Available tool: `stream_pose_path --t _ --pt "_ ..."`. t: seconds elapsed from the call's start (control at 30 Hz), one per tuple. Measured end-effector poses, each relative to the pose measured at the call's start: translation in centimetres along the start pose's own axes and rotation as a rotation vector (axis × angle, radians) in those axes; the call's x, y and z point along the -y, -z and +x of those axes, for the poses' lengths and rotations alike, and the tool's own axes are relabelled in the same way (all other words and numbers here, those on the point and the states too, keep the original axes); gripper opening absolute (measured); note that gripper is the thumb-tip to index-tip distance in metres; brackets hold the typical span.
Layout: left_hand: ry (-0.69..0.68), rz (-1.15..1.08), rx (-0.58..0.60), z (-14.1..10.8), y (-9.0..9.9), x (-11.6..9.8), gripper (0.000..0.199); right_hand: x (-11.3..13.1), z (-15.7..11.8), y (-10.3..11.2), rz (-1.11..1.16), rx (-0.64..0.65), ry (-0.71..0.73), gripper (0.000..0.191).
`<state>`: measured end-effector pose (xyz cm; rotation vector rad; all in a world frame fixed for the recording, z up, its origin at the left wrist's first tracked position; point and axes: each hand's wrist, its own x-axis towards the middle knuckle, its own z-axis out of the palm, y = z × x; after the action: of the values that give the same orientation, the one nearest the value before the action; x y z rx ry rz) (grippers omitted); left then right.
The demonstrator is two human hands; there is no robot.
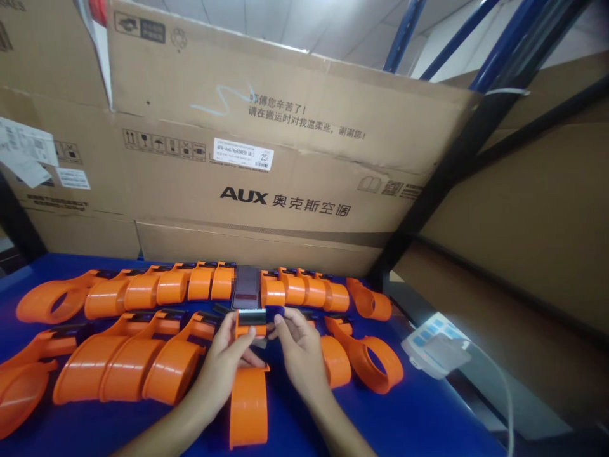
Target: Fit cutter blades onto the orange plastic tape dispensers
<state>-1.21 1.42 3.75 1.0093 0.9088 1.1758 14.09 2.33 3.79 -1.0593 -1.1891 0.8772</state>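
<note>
My left hand (223, 362) and my right hand (299, 349) both grip one orange tape dispenser (248, 403) that lies on the blue table (404, 419) in front of me. The fingertips of both hands meet at its far end, at a black serrated blade piece (252, 315). Several more orange tape dispensers (128, 365) lie in rows to the left, and one orange dispenser (368, 358) rests just right of my right hand.
A back row of orange dispensers (200, 285) runs along large AUX cardboard boxes (285, 165). A dark phone (246, 287) stands in that row. A white device with a cable (435, 348) sits at the right table edge beside a dark rack post (457, 152).
</note>
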Motion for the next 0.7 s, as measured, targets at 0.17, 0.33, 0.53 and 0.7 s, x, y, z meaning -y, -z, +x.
stream_pose_path --t 0.17,0.33,0.53,0.7 --pt "0.002 -0.012 0.0 0.0 0.0 -0.2 0.04 0.6 -0.4 -0.4 0.096 0.041 -0.047 0.025" --pt "0.005 -0.021 0.014 0.0 0.1 -0.2 0.037 0.9 -0.9 -0.5 0.038 0.054 -0.02 0.024" --pt "-0.001 -0.045 0.012 0.0 0.2 -0.5 0.037 0.5 -1.7 -0.2 -0.148 0.108 0.026 0.019" --pt "-0.002 -0.034 0.014 0.0 0.3 -0.3 0.036 0.4 -1.6 -0.1 -0.244 0.06 0.146 0.016"
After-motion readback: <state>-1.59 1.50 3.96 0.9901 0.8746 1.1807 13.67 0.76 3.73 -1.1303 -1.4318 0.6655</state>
